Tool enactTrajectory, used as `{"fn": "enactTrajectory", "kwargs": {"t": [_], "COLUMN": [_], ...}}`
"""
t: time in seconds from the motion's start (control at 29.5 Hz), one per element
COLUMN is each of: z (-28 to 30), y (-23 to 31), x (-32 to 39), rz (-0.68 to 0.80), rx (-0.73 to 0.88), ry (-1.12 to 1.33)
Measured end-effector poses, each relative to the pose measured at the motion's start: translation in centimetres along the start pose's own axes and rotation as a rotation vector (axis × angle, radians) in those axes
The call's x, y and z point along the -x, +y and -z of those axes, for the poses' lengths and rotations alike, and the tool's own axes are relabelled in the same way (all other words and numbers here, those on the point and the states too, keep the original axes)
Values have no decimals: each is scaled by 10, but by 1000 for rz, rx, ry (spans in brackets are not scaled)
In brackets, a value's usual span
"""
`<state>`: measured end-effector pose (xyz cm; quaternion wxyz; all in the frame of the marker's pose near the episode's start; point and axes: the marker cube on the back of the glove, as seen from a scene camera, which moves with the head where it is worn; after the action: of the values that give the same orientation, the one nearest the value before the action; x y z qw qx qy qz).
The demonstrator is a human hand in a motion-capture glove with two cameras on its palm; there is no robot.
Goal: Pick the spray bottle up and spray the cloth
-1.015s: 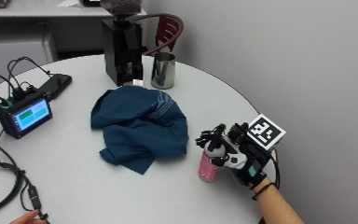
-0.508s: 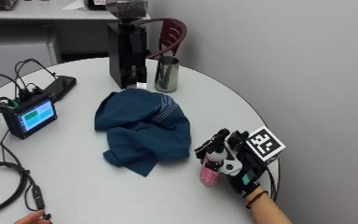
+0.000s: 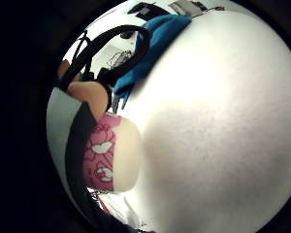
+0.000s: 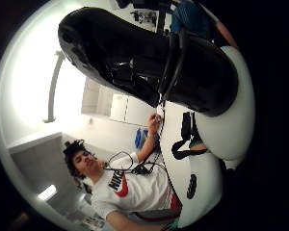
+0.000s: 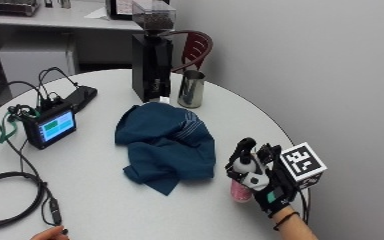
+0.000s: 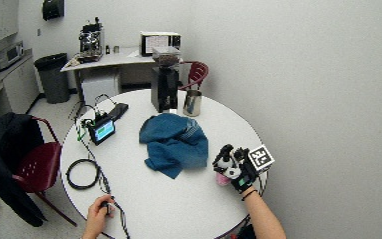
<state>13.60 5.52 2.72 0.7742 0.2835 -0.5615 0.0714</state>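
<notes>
A spray bottle (image 5: 238, 192) with a pink patterned body and a black spray head (image 5: 244, 149) stands upright near the right edge of the round white table (image 5: 112, 200). My gloved right hand (image 5: 270, 182) grips it from the edge side, fingers curled round its neck and upper body. The crumpled blue cloth (image 5: 167, 143) lies at the table's middle, a short gap to the left of the bottle. In the little finger side palm view the pink bottle (image 3: 105, 156) sits close to the palm, with the cloth (image 3: 153, 46) beyond it. The black spray head (image 4: 144, 53) fills the thumb side palm view.
A black coffee grinder (image 5: 152, 60) and a steel jug (image 5: 191, 89) stand behind the cloth. A small screen device (image 5: 49, 127) with cables (image 5: 9, 192) lies at the left. A bare hand (image 5: 49, 233) rests at the near edge.
The outside camera has shifted a little. My hand stays wrapped round the bottle at the same spot by the table's edge; the cloth has not moved.
</notes>
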Motion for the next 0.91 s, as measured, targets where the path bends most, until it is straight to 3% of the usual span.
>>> {"fn": "enactTrajectory", "kwargs": {"t": [0.41,0.74,0.91], "z": [58,32,28], "y": [-50,-39,-45], "x": [55,-7,-10], "rz": [-125,-313,-323], "rx": [-142,1,41], "ry": [377,651,692]}}
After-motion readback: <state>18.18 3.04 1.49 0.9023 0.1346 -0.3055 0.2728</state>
